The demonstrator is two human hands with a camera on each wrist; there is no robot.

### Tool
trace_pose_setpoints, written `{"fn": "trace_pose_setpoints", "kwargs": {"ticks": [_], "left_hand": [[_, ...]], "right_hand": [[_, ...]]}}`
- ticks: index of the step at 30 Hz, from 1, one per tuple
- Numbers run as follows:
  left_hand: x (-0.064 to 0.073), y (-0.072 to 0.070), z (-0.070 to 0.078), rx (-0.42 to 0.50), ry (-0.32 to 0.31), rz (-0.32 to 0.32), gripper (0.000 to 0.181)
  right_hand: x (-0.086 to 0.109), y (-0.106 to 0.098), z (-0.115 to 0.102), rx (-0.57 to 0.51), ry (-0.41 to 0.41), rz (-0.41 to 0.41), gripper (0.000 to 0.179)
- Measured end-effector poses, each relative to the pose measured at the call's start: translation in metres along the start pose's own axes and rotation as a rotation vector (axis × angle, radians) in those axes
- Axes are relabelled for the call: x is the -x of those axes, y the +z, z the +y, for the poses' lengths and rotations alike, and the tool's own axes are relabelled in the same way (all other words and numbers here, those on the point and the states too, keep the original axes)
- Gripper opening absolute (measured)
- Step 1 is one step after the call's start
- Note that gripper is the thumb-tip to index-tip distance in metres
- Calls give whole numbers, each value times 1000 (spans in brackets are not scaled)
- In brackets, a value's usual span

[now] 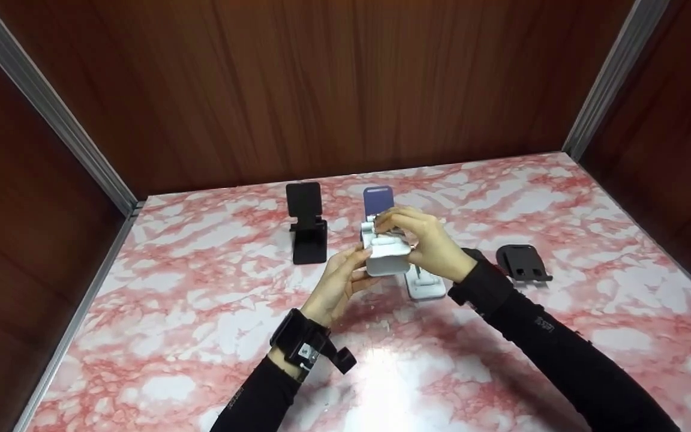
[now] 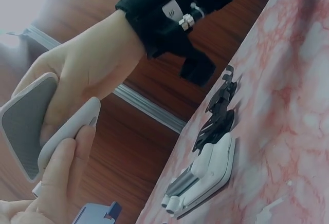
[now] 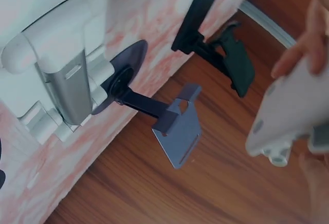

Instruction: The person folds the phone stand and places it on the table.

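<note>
A white folding phone stand [image 1: 387,265] is held up over the middle of the table between both hands. My left hand [image 1: 336,279] grips its left side, thumb and fingers on either side of the edge. From the right, my right hand [image 1: 441,247] pinches its upper part, fingers over the top and thumb at the near edge. Two rounded plates of the stand [image 2: 72,134] spread apart at an angle in the left wrist view. Small round pads show on the underside of the stand [image 3: 288,103] in the right wrist view.
Below my right hand lies a second white phone stand [image 1: 426,289], folded down. A purple stand [image 1: 378,199] stands behind the hands, and an upright black stand [image 1: 306,223] is to the left. At right, a black folded stand [image 1: 523,262] lies near my right sleeve. Wooden panels [image 1: 345,90] enclose the table.
</note>
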State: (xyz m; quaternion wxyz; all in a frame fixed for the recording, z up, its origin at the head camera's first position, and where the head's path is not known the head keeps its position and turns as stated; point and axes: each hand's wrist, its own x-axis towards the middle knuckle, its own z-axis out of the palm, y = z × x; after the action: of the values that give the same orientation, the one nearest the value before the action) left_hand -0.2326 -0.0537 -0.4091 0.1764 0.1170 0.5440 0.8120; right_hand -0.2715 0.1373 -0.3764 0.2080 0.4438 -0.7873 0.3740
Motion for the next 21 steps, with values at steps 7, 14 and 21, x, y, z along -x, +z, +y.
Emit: {"fn": "trace_pose_setpoints", "kwargs": {"ticks": [7,14,21], "left_hand": [[-1,-3,1,6,13,16,56],[-1,-5,3,0,31,33,57],[0,-4,4,-22,24,69,61]], "right_hand": [[-2,-23,-30,-181,172,-105,67],[12,-21,-18,-345,331,-90,71],[27,-13,-4,-525,486,-8,70]]}}
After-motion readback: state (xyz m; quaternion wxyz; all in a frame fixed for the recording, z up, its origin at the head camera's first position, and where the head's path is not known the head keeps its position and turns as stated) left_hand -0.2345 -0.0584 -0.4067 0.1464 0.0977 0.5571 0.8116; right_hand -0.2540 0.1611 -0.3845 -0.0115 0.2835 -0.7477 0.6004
